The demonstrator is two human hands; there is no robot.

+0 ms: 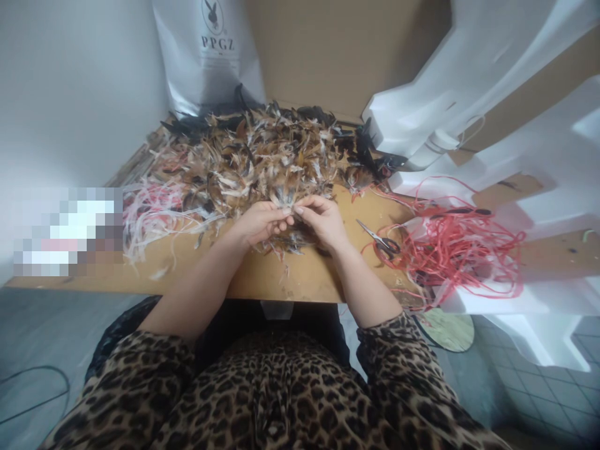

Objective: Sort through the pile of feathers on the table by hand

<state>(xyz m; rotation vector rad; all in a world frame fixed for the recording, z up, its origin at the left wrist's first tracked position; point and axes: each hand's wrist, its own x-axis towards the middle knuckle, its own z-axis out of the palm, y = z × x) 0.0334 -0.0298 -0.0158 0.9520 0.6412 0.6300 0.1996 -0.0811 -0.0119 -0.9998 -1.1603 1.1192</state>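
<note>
Your left hand [268, 222] and right hand [321, 219] meet, pinching a feather tuft [284, 195] at the near side of the feather heap [248, 150] on the bench [309, 282]. A loosened pinch could let feathers slip into that heap. Your hands hide the tuft's base; its tips blur into the heap.

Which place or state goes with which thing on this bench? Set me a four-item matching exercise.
1. Scissors
2. White PPGZ bag
3. Right hand
4. Red strand tangle

A. Behind the feather pile
B. Heaped right of the scissors
C. Between the right hand and the tangle
D. Pinching a feather tuft beside the left hand

Pairs: 1-C; 2-A; 3-D; 4-B
</note>
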